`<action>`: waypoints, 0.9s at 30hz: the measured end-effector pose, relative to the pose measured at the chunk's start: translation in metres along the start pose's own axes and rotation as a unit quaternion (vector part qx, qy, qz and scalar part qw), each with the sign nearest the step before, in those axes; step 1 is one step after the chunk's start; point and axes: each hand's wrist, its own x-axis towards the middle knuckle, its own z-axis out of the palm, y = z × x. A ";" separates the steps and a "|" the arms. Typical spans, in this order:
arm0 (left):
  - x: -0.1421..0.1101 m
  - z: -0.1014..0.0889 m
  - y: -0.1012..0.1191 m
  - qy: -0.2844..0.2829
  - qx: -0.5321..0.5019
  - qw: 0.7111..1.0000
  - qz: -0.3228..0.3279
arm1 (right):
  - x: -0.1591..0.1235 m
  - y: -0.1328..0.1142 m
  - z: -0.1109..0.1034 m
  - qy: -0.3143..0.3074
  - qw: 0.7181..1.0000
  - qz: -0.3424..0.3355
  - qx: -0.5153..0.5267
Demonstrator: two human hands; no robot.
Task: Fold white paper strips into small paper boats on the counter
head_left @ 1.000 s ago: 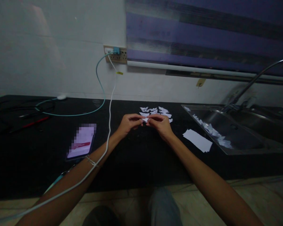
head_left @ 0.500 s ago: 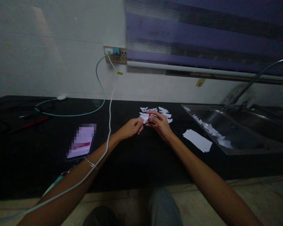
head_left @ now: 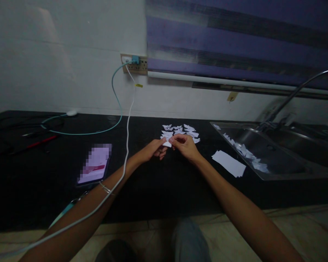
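A white paper piece (head_left: 167, 143) lies between left hand (head_left: 156, 147) and right hand (head_left: 185, 145), pinched by both hands' fingers.

The held piece (head_left: 167, 144) is thin matt paper, as are the folded boats (head_left: 189, 128) and the flat sheets (head_left: 229, 163). The surface (head_left: 166, 185) looks smooth and hard, with a dull sheen. The sink (head_left: 284, 176) is satiny metal, the tap (head_left: 290, 96) shinier metal. The cord (head_left: 127, 134) looks like smooth plastic, the blind (head_left: 235, 43) like cloth; the wall (head_left: 71, 72) is smooth and faintly glossy.
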 end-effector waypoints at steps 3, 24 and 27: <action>0.000 -0.004 0.002 -0.004 -0.060 0.998 -0.007 | -0.001 -0.005 0.001 -0.010 1.000 -0.005 -0.019; -0.005 -0.012 0.001 -0.045 0.145 0.987 0.053 | -0.008 -0.006 0.006 -0.050 0.997 0.042 -0.035; -0.005 -0.009 0.000 -0.033 0.172 0.984 0.044 | -0.008 -0.006 0.008 -0.056 0.998 0.039 -0.013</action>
